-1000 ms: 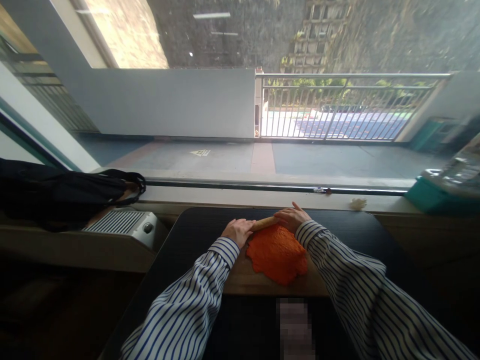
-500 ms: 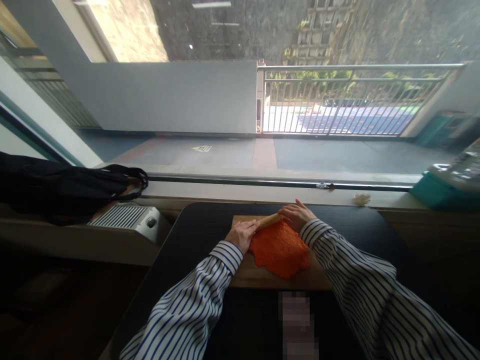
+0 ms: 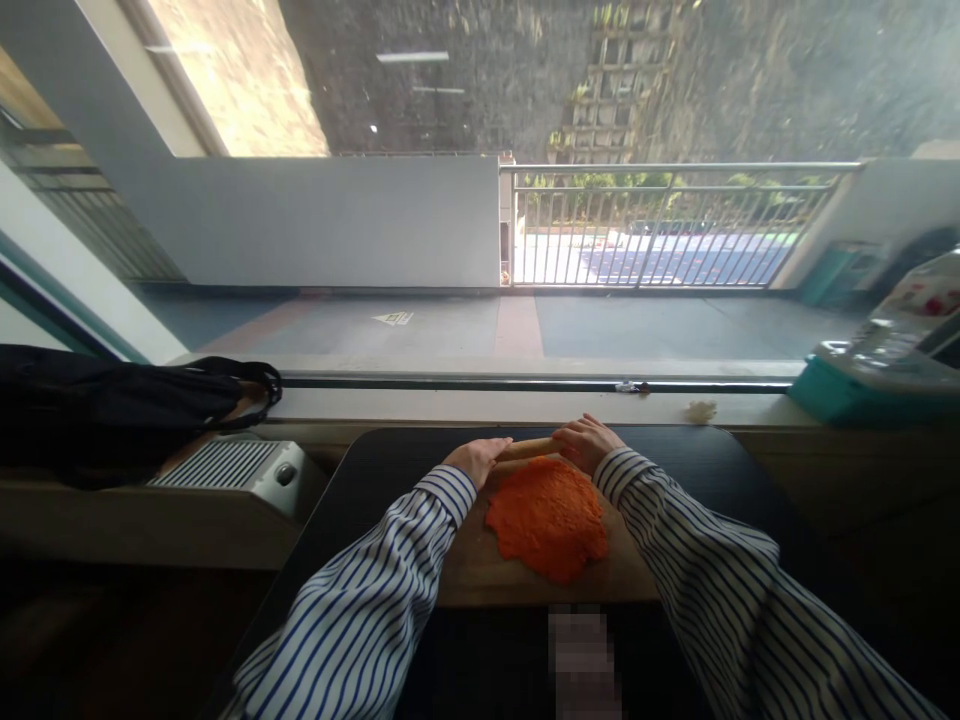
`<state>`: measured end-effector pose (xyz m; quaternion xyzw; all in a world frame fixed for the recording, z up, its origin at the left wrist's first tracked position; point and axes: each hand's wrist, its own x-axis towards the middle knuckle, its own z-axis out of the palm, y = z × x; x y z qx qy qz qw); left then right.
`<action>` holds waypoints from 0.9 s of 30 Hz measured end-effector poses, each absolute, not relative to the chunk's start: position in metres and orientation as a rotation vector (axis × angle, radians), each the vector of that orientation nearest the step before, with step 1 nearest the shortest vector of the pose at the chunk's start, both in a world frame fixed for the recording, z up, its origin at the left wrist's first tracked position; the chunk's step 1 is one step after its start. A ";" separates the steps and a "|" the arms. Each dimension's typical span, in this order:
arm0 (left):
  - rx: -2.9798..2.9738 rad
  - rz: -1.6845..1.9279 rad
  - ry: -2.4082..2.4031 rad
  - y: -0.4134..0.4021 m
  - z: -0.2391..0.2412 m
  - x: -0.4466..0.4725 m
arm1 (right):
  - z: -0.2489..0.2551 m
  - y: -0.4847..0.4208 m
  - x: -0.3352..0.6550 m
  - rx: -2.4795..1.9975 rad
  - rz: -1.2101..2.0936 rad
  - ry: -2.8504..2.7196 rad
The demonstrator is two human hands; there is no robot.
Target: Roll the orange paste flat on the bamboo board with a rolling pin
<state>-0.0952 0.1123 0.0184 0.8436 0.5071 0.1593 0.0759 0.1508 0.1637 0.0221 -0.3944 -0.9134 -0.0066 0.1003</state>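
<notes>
A light wooden rolling pin [image 3: 528,450] lies crosswise at the far edge of a flat, orange sheet of dough [image 3: 547,520]. My left hand [image 3: 480,460] is on the pin's left end, and my right hand [image 3: 586,441] is on its right end. Both hands are closed over the pin, with parts of the fingers hidden from view. Under the dough is a wooden board [image 3: 480,585]. The dough has an uneven outline and a bumpy surface, mostly on its right side.
The board rests on a dark table [image 3: 375,480] against a window sill [image 3: 450,404]. A black bag [image 3: 112,410] lies on the left above a white radiator [image 3: 247,475]. At right on the sill stand a teal box [image 3: 840,385] and a small pale object [image 3: 701,411].
The rolling pin has gone from slanted to nearly level and sits just beyond the dough's far edge. Both hands moved with it. The whole view has shifted slightly down and left.
</notes>
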 end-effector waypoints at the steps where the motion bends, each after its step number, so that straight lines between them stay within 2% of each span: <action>1: 2.543 0.459 1.494 0.116 0.018 -0.094 | 0.020 0.164 0.153 -1.157 -0.024 -2.704; 27: 2.611 0.390 1.418 0.137 -0.005 -0.092 | 0.013 0.156 0.161 -1.162 -0.117 -2.759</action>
